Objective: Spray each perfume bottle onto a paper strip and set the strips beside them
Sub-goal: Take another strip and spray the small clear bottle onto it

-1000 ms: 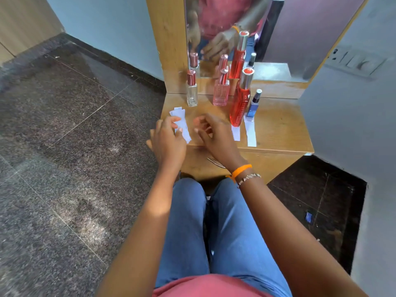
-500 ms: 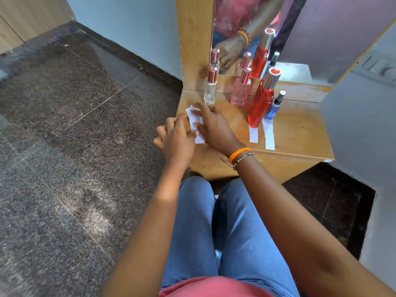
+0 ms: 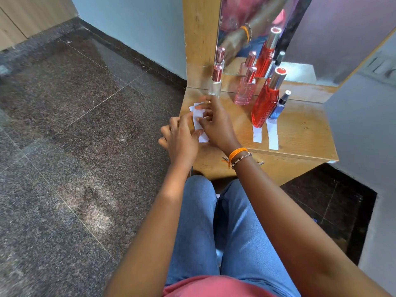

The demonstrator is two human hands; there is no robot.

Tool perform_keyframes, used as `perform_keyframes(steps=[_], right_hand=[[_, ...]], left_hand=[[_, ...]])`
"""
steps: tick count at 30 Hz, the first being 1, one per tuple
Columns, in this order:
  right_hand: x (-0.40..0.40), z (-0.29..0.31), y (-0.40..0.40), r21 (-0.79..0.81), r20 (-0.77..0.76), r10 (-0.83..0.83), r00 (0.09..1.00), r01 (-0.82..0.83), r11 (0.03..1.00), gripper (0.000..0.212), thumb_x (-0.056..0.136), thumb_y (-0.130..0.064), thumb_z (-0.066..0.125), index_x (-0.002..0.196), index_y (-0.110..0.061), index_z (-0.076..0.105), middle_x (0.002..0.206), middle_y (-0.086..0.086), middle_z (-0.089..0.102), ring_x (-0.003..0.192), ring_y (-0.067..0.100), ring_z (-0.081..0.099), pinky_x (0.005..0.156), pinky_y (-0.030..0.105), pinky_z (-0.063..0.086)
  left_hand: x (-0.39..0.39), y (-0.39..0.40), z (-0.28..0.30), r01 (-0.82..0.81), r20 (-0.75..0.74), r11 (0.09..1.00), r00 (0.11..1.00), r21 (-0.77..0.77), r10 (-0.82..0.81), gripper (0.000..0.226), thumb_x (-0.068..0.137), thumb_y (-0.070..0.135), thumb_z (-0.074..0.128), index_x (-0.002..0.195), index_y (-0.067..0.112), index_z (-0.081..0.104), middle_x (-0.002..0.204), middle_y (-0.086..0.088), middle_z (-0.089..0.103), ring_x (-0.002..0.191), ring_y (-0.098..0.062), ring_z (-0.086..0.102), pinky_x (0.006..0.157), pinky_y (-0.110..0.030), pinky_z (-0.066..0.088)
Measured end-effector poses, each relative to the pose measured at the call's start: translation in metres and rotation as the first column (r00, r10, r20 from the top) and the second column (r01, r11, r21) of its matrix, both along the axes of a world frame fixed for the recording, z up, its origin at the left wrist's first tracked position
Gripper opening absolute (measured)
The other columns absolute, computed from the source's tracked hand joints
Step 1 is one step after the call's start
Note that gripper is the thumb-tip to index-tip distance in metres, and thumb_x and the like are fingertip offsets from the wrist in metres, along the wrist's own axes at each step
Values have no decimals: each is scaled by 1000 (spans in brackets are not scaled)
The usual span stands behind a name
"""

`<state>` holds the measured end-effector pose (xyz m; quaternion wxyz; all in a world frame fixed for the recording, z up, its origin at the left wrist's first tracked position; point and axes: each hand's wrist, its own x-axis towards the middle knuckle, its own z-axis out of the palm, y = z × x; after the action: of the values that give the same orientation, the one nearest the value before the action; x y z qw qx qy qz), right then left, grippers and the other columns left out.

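Sitting at a small wooden dressing table (image 3: 300, 133) with a mirror (image 3: 300, 28) above it, set against a pale wall (image 3: 128, 24) over dark speckled granite floor (image 3: 64, 146); blue jeans (image 3: 235, 232) filling the foreground.

Standing in a row along the back of the table: a clear bottle (image 3: 215, 87), a pink bottle (image 3: 244, 93), a tall red bottle (image 3: 264, 103) and a small blue bottle (image 3: 277, 109). Lying flat in front of the red and blue ones, touching their bases, two finished strips (image 3: 272, 136).

Gathering at the table's near left corner, just in front of the clear bottle: the left hand (image 3: 182, 140) and the right hand (image 3: 216, 125), both with fingers curled on a small stack of paper strips (image 3: 198, 116) (how many sheets, cannot tell), the right pinching at the upper end, the left thumb pressing the lower edge.

Compared with half a second ago, keeping both hands on the same stack, with the right fingers reaching slightly farther up toward the clear bottle; bottles and finished strips staying unmoved.
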<state>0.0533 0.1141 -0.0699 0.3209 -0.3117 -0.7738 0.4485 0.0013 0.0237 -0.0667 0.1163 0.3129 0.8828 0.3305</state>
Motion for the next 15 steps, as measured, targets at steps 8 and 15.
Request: perform_keyframes(steps=[8, 15], right_hand=[[-11, 10, 2, -183, -103, -258, 961, 237, 954, 47, 68, 4, 78, 95, -12, 43, 79, 2, 56, 70, 12, 56, 61, 11, 46], [-12, 6, 0, -168, -61, -314, 948, 300, 939, 45, 65, -1, 80, 73, -29, 46, 62, 0, 61, 70, 20, 65, 69, 34, 52]], left_hand=[[0, 1, 1, -14, 25, 1000, 1000, 17, 13, 49, 85, 30, 63, 129, 37, 44, 130, 2, 45, 122, -28, 34, 91, -45, 27], [-1, 1, -1, -19, 33, 1000, 999, 14, 18, 51, 84, 32, 64, 130, 31, 43, 130, 2, 45, 124, -28, 33, 93, -44, 27]])
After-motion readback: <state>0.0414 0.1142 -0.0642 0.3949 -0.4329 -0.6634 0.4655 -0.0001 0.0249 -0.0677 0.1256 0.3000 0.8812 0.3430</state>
